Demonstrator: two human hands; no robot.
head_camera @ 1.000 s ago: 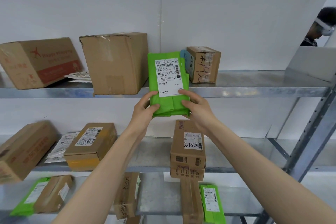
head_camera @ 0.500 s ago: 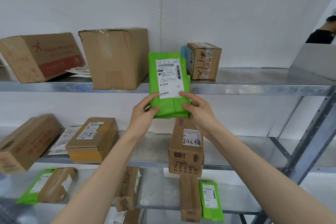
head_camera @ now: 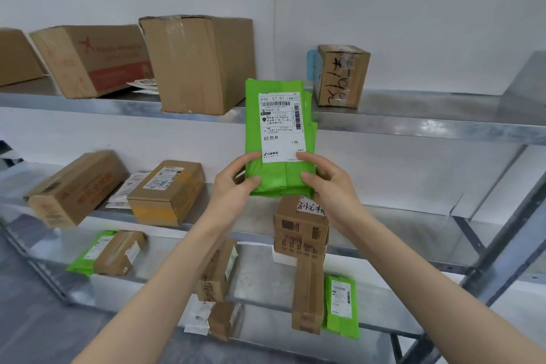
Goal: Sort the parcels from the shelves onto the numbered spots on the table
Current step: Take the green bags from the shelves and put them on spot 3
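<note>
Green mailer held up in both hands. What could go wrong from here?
1. The left hand and right hand pinch only the lower end of the green mailer; the soft bag may flop or slip.
2. The brown box sits at the middle shelf edge just below; lowering the mailer could knock it.

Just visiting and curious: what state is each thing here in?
Green parcel: held upright, label facing the camera.
Left hand: grips the parcel's lower left edge.
Right hand: grips its lower right edge.
Large brown box: closed, resting on the top shelf.
Small scribbled box: closed, same shelf.
</note>
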